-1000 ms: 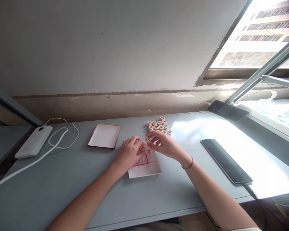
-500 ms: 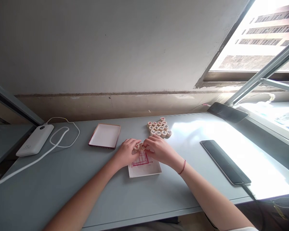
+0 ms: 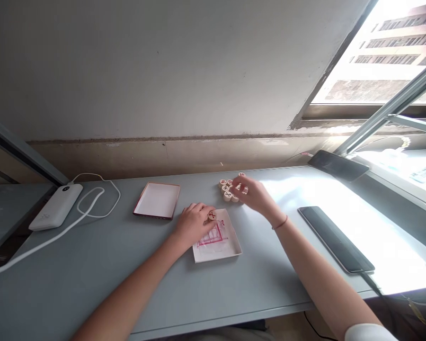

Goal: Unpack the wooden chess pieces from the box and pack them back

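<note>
My left hand [image 3: 195, 225] is curled at the far left corner of a shallow white box [image 3: 230, 246] with red line drawing inside. Between its thumb and fingers is a round wooden Chinese chess piece [image 3: 212, 215] marked in red; the palm side is hidden. My right hand [image 3: 255, 193] hovers over a cluster of Chinese chess pieces [image 3: 227, 195] behind the box, fingers bent and apart. It covers part of the cluster, and whether a fingertip touches a piece is unclear.
A dark-edged square box lid [image 3: 156, 201] lies left of the box. At the far left sits a white power bank [image 3: 57, 207] with a looping cable. To the right lies a phone [image 3: 335, 239] with a cord; another dark phone [image 3: 338, 165] leans near the window.
My right hand has left the box and moved up and right to the cluster of pieces. My left hand stays at the box's far left corner, with one piece still showing.
</note>
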The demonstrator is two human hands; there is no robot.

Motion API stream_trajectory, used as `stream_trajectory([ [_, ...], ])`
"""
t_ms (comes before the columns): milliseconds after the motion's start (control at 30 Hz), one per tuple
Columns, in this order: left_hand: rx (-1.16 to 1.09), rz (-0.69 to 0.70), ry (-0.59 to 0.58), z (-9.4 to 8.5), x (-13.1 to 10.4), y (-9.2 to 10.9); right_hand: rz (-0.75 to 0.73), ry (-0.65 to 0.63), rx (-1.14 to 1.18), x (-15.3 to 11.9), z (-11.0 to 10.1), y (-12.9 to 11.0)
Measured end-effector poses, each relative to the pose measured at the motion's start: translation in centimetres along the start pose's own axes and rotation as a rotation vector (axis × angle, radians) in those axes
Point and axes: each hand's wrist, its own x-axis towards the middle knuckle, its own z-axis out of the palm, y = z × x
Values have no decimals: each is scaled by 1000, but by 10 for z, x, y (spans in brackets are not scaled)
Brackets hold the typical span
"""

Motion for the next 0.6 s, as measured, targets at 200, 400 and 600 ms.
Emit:
stream_trajectory([
  [200,2,17,20,0,-3,-1,284,15,-337,63,-4,41],
  [400,-5,19,23,-1,-7,-4,436,-202,-325,88,4,50],
  [600,-62,90,101,-4,-9,-9,406,-73,-277,84,-3,44],
])
